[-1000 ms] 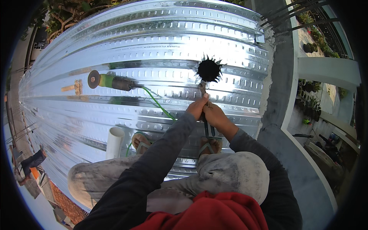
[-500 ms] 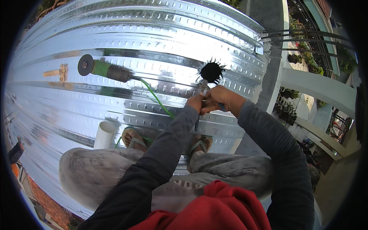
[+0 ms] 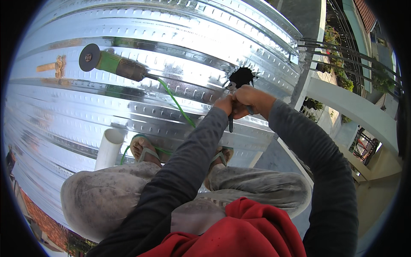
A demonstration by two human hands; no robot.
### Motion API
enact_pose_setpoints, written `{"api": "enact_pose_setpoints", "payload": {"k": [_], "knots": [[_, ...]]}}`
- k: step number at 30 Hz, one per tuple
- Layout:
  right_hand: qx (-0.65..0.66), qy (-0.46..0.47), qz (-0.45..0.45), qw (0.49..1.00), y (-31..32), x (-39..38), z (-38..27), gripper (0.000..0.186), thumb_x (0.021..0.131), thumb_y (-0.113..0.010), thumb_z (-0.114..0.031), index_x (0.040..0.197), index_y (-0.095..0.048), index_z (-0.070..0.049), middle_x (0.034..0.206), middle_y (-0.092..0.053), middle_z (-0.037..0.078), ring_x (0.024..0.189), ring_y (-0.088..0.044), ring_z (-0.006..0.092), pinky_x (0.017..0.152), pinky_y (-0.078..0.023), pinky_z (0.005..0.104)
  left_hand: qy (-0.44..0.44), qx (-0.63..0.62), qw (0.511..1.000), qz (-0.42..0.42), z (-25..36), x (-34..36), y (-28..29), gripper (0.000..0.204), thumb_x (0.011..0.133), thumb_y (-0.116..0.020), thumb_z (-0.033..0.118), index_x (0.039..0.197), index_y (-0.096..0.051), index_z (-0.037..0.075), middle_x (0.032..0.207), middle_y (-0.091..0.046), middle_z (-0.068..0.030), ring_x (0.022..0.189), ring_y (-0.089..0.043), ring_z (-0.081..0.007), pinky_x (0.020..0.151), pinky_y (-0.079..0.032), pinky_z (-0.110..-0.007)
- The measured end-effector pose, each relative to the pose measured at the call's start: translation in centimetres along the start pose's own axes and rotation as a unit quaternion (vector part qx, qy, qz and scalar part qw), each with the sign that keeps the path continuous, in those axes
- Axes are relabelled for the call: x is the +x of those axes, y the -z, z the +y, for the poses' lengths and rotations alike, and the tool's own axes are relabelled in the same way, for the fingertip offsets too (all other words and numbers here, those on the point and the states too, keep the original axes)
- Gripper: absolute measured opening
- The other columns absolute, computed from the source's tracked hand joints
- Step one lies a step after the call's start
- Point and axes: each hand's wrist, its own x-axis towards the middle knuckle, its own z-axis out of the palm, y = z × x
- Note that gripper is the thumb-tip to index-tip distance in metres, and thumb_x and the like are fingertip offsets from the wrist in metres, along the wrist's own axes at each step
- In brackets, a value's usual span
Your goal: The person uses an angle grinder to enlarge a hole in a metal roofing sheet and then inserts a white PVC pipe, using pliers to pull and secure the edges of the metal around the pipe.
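Note:
Both my hands are closed together on a pair of pliers (image 3: 231, 124) at the near edge of a jagged round hole (image 3: 242, 76) in a ribbed shiny metal deck sheet (image 3: 188, 91). My left hand (image 3: 223, 104) grips from the left, its fingers pressed against the other hand. From the right, my right hand (image 3: 254, 99) wraps round the tool, and a dark handle end sticks out below the fingers. The jaws reach the hole's rim, where bent metal teeth stand up; my fingers hide most of the tool.
An angle grinder (image 3: 112, 63) with a green body and dark disc lies on the sheet to the left, its green cord (image 3: 176, 103) running toward my feet. Farther left is a wooden-handled hammer (image 3: 49, 67). A white pipe (image 3: 109, 149) stands beside my left foot. Rods (image 3: 342, 55) jut out at the right edge.
My hands and the pliers have shifted slightly up and right in view, closer against the hole's near rim. The view has tilted a little; the grinder lies where it was.

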Motion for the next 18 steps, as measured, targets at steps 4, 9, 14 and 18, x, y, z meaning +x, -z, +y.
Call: {"api": "enact_pose_setpoints", "payload": {"k": [4,9,14,18], "knots": [[0.212,-0.154,0.130,0.956,-4.1,-2.6,-6.2,0.021,0.096,-0.053,-0.006,0.097,-0.063,0.012,0.090,-0.071,0.026,0.081,-0.076,0.0377,0.068,-0.066,0.0556,0.222,-0.300,0.924,-0.081,0.7,0.6,1.9,0.040,0.106,-0.042,0.034,0.112,-0.069,0.006,0.108,-0.073,-0.0233,0.099,-0.071,-0.0397,0.089,-0.054,-0.048],[0.218,-0.138,0.163,0.952,-6.0,-0.2,-4.9,0.024,0.095,-0.051,-0.005,0.107,-0.059,0.014,0.095,-0.069,0.030,0.081,-0.075,0.0405,0.065,-0.064,0.0575,0.220,-0.292,0.928,-0.075,-3.1,1.4,0.5,0.049,0.106,-0.041,0.044,0.114,-0.071,0.005,0.109,-0.073,-0.0229,0.102,-0.072,-0.0381,0.089,-0.055,-0.045],[-0.007,-0.007,0.148,0.989,-3.5,4.3,6.2,0.022,0.093,-0.055,-0.010,0.097,-0.072,0.003,0.092,-0.073,0.021,0.085,-0.074,0.0367,0.076,-0.062,0.0448,0.017,-0.109,0.993,-0.049,-4.3,1.4,-2.0,0.048,0.106,-0.043,0.044,0.116,-0.071,0.006,0.107,-0.074,-0.0215,0.099,-0.073,-0.0353,0.084,-0.057,-0.043],[-0.002,-0.111,0.229,0.967,-7.2,4.2,0.8,0.026,0.096,-0.056,-0.019,0.095,-0.071,0.002,0.085,-0.071,0.019,0.081,-0.074,0.0345,0.070,-0.060,0.0431,0.123,-0.425,0.890,-0.108,-4.6,1.9,-0.1,0.043,0.101,-0.054,0.045,0.107,-0.071,0.007,0.094,-0.074,-0.0150,0.077,-0.073,-0.0272,0.062,-0.057,-0.040]]}}
